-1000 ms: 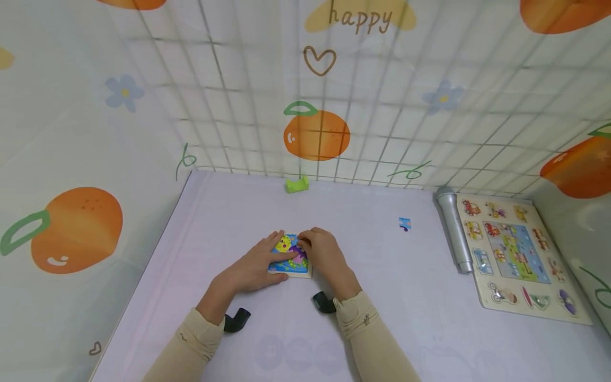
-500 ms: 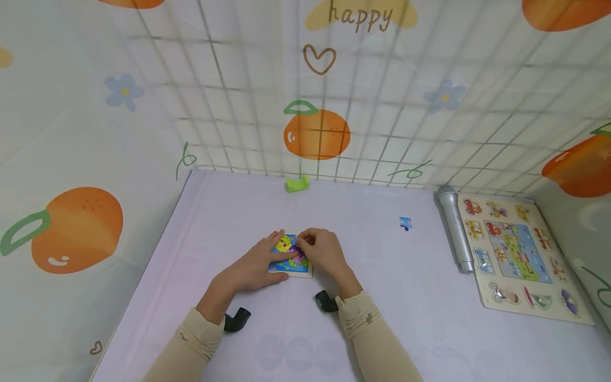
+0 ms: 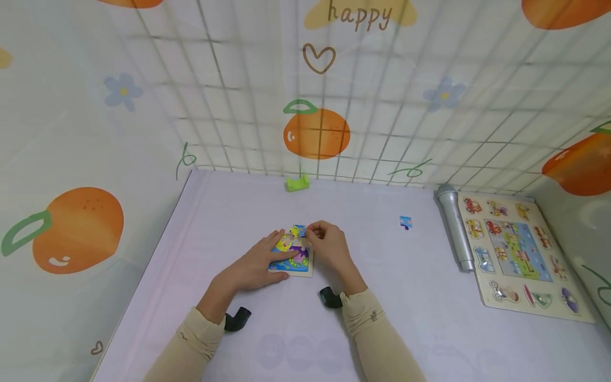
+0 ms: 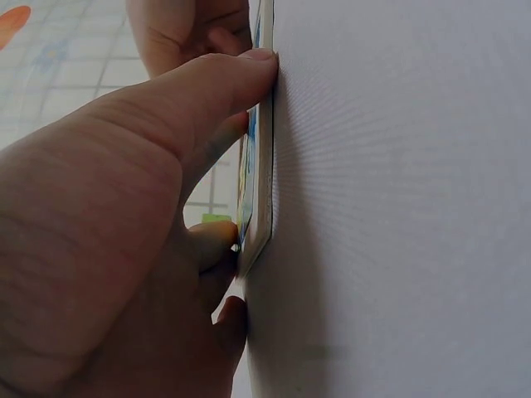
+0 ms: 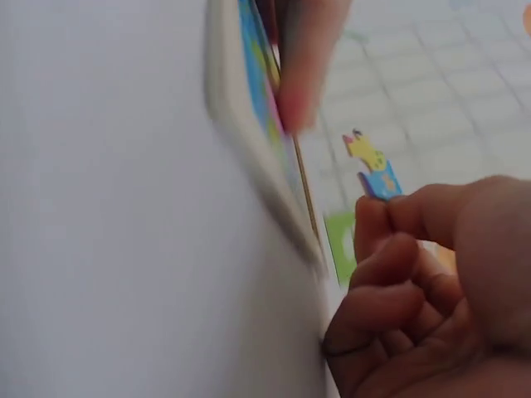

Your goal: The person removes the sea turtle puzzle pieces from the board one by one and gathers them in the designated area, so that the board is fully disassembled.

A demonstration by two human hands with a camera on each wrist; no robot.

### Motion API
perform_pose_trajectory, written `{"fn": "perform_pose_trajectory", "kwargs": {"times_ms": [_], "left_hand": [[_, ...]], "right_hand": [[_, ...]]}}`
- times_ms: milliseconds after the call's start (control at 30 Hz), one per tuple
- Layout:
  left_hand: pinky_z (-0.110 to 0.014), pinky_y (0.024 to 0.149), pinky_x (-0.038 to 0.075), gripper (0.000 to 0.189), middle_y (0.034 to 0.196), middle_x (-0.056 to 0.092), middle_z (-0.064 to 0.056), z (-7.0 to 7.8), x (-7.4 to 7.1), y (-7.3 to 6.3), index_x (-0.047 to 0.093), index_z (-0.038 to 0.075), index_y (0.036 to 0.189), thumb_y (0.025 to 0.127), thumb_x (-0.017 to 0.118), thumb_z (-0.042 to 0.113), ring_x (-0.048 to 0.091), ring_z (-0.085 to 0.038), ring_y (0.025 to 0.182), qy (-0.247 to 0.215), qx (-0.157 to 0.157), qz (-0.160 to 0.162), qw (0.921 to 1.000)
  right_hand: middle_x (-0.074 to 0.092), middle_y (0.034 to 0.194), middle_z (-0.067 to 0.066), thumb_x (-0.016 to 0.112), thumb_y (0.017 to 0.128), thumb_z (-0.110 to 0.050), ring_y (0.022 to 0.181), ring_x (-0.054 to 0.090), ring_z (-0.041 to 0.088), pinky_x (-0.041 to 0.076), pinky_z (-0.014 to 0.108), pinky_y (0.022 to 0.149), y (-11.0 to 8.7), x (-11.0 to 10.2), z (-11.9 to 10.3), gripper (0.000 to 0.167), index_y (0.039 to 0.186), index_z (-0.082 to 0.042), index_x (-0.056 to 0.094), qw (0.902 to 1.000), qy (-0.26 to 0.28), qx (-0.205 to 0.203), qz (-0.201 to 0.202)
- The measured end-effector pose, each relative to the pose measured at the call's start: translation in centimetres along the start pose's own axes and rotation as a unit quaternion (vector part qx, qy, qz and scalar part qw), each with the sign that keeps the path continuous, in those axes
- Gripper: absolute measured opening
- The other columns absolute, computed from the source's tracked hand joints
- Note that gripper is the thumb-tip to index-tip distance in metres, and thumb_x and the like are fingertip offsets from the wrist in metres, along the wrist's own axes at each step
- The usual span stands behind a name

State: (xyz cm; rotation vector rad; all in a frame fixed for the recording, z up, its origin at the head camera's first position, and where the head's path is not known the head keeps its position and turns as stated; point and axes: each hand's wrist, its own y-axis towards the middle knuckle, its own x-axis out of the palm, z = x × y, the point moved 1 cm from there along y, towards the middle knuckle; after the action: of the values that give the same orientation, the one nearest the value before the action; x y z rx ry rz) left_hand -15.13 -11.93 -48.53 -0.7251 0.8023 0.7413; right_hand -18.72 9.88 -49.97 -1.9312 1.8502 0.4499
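Observation:
A small jigsaw puzzle board point(image 3: 305, 274) with a pale rim and a blue, yellow and purple picture lies mid-table. My left hand point(image 3: 253, 266) rests across its left side, fingers extended over the picture; in the left wrist view the thumb point(image 4: 241, 73) touches the board's edge. Between thumb and forefinger, my right hand point(image 3: 330, 245) pinches a yellow-and-blue puzzle piece point(image 3: 298, 231) at the board's upper right corner. The right wrist view shows this piece point(image 5: 377, 170) raised clear of the board. A pale gap shows in the picture's top right. Another blue puzzle piece point(image 3: 406, 222) lies apart to the right.
A silver microphone point(image 3: 455, 228) lies at the right beside a larger wooden vehicle puzzle point(image 3: 491, 305). A green block point(image 3: 298, 183) stands near the back edge. Dark curved pieces point(image 3: 237, 319) lie by both wrists. Patterned cloth over a grid point(image 3: 372, 132) rises behind the table.
The right hand has lifted the puzzle piece out of the board's top right and moved it slightly up and away, exposing a pale gap. The left hand stays on the board.

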Motion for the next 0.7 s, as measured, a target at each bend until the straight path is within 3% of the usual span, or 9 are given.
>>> {"fn": "perform_pose_trajectory", "kwargs": {"times_ms": [333, 700], "left_hand": [[-0.057, 0.127, 0.022, 0.056, 0.174, 0.007, -0.005, 0.3, 0.1, -0.1, 0.054, 0.037, 0.148, 0.095, 0.071, 0.043, 0.006, -0.031, 0.161, -0.002, -0.007, 0.010, 0.9999], [-0.058, 0.127, 0.021, 0.057, 0.174, 0.005, -0.001, 0.2, 0.2, -0.1, 0.052, 0.038, 0.149, 0.095, 0.071, 0.044, 0.004, -0.030, 0.161, -0.018, -0.007, 0.010, 0.9998]], "right_hand": [[0.070, 0.096, 0.005, 0.062, 0.100, -0.027, 0.085, 0.059, 0.020, 0.047, 0.027, 0.068, 1.0, -4.6, 2.2, 0.019, 0.108, -0.014, 0.073, 0.9935, 0.008, 0.077, 0.083], [0.071, 0.100, 0.009, 0.061, 0.101, -0.028, 0.091, 0.059, 0.022, 0.046, 0.028, 0.072, 1.3, -8.3, 4.1, 0.025, 0.112, -0.011, 0.075, 0.9809, 0.002, 0.111, 0.159]]}}
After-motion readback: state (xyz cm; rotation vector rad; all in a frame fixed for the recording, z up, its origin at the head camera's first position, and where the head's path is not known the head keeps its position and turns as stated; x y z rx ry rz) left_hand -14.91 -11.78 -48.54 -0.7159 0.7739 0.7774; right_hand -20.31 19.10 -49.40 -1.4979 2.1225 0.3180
